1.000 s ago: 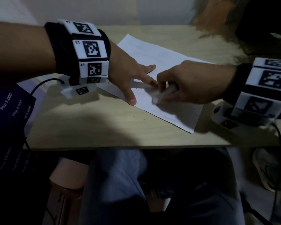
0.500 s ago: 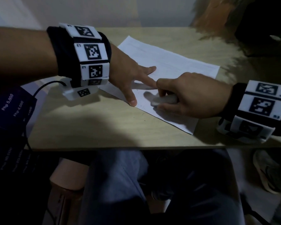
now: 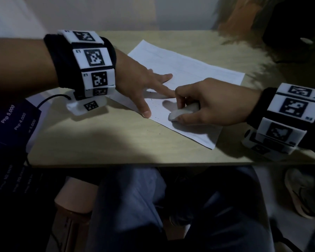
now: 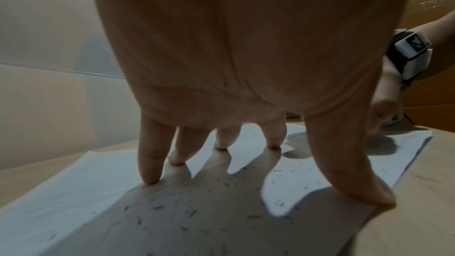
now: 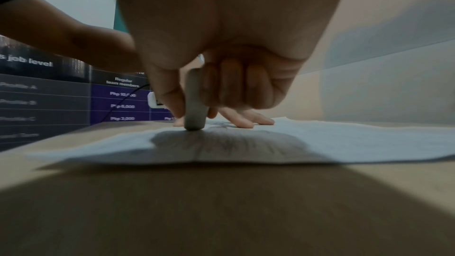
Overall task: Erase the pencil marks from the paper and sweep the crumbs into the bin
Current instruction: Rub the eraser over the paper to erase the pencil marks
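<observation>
Presently, right hand (image 3: pixel 205 102) clamped eraser (image 3: pixel 182 110), tip down on paper (image 3: pixel 198 70); left hand (image 3: pixel 135 82) fingers splayed flat, pinning sheet just beside; crumbs (image 4: pixel 192 211) lay leftward.

So the bench (image 3: pixel 102 142) was a pale wood-look top, half of it sitting in shadow. Off the left edge there was a dark purple poster (image 3: pixel 9 124) with white print, stuff like "Php 5,000" and "Php 4,000"; the right wrist view (image 5: pixel 118 94) showed it had table rows and "Regular team members" on it. A thin black cable (image 3: pixel 49 99) looped over that corner. Under the bench were blue jeans (image 3: pixel 135 206), and a sandal (image 3: pixel 302 193) was lying on the floor at right.
</observation>
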The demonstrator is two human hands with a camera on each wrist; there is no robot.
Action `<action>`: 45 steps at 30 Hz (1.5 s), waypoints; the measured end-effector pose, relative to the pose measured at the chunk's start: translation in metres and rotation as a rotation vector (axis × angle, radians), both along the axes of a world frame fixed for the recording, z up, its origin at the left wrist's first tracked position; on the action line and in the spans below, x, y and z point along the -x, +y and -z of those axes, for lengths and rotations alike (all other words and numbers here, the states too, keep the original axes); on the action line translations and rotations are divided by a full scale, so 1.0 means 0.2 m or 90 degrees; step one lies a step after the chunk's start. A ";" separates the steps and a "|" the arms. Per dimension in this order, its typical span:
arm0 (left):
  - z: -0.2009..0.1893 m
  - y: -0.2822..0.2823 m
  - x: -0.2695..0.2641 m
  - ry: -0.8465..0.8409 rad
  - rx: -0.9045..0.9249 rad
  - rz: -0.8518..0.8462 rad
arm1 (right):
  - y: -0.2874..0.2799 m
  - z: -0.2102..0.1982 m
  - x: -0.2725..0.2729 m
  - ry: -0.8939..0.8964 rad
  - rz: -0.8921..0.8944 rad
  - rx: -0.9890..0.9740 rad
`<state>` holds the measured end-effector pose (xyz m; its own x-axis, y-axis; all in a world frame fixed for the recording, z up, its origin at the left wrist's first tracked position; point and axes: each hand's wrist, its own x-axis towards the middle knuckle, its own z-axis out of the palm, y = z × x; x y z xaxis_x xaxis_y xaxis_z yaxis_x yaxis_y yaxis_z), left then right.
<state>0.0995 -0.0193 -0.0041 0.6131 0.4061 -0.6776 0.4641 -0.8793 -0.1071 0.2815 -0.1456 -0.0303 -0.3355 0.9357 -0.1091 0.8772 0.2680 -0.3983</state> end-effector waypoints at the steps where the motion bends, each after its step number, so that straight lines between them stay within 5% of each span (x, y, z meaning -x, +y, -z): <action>1: 0.00 0.00 0.00 0.000 0.001 -0.001 | 0.00 0.00 0.00 0.000 0.003 0.002; 5: 0.00 0.00 0.00 0.000 0.007 -0.007 | 0.01 -0.01 0.00 -0.022 0.027 -0.059; 10: -0.01 0.00 0.00 0.010 0.007 -0.003 | 0.00 -0.02 0.02 0.024 -0.012 0.040; 14: -0.01 0.00 0.00 0.004 0.012 0.000 | 0.03 -0.01 0.00 -0.013 0.039 -0.060; 18: -0.01 0.00 0.00 0.003 0.017 -0.007 | -0.02 -0.02 0.03 0.039 -0.027 0.062; 23: -0.01 0.00 0.00 0.006 0.006 0.002 | 0.01 -0.02 0.01 -0.009 0.032 -0.064; 27: -0.02 -0.02 0.00 0.007 0.008 -0.004 | -0.04 -0.03 0.04 0.058 -0.035 0.092; 32: -0.02 -0.01 0.00 0.006 -0.004 0.002 | 0.01 -0.02 0.00 -0.021 0.045 -0.057; 36: -0.02 0.02 0.01 -0.006 0.014 -0.001 | -0.04 -0.04 0.03 0.056 -0.055 0.106; 41: -0.01 0.04 0.02 -0.013 0.033 -0.007 | 0.00 -0.02 -0.01 -0.023 0.032 -0.062; 45: 0.00 0.05 0.02 -0.013 0.024 -0.005 | -0.05 -0.03 0.03 0.041 -0.062 0.074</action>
<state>0.0961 -0.0100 -0.0036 0.6241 0.3860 -0.6794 0.4730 -0.8787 -0.0648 0.2758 -0.1555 -0.0237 -0.4344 0.8805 -0.1897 0.8206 0.3000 -0.4864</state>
